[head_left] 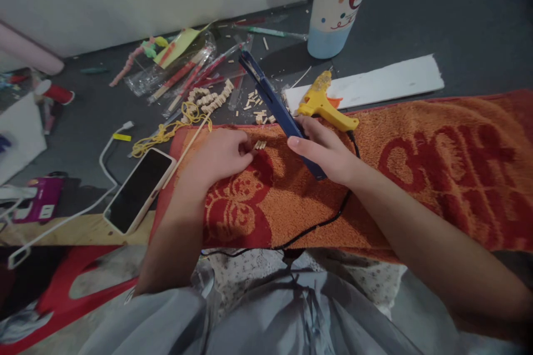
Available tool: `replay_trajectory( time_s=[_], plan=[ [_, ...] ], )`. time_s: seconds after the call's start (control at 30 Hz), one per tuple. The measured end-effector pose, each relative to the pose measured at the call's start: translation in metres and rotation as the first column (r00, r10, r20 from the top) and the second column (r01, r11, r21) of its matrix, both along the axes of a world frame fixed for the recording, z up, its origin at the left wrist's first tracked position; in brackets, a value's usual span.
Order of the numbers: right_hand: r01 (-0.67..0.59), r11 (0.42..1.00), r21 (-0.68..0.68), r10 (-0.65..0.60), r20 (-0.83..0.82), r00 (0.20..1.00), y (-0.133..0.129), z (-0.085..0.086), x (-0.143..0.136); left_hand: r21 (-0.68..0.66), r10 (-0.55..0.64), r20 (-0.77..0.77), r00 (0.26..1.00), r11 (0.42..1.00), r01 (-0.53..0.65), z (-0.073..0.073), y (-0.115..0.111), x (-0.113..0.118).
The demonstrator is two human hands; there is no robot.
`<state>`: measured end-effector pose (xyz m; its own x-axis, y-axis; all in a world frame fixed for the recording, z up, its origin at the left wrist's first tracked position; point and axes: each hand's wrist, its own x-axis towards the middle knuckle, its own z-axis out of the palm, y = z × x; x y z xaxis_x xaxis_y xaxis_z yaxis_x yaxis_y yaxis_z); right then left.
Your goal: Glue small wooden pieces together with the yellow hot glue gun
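My right hand is closed round a long dark blue tool that looks like a stapler, tilted up and to the left over the towel. On the orange and red towel rests my left hand, its fingers curled, close beside a few short wooden pieces. Whether those fingers hold anything is hidden. Just beyond the right hand, a yellow glue gun lies partly on a white strip and partly on the towel.
A tall cup stands at the back. Further left are a phone, yellow string, a chain of wooden bits, plastic-wrapped sticks, a white cable and a red spool. A black cord crosses the towel.
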<state>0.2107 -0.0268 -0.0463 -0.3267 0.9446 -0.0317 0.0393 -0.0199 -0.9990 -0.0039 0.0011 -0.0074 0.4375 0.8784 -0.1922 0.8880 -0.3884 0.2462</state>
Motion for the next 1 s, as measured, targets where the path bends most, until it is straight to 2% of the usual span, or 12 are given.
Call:
replay_trajectory(
  time_s=[0.73, 0.9, 1.0],
  plan=[
    [0.012, 1.0, 0.007, -0.012, 0.007, 1.0, 0.0006, -0.0036, 0.0008, -0.032, -0.003, 0.017, 1.0, 0.999, 0.003, -0.0014, 0.0009, -0.001],
    [0.017, 1.0, -0.005, -0.017, 0.02, 1.0, 0.0004, -0.0021, 0.0004, 0.028, -0.02, 0.036, 0.999, 0.999, 0.019, -0.0035, 0.0015, -0.0045],
    [0.017, 1.0, 0.005, -0.017, 0.029, 0.999, 0.0004, -0.0023, 0.0002, 0.106, 0.019, 0.055, 0.998, 0.994, -0.024, -0.0025, 0.0019, -0.0081]
  ],
)
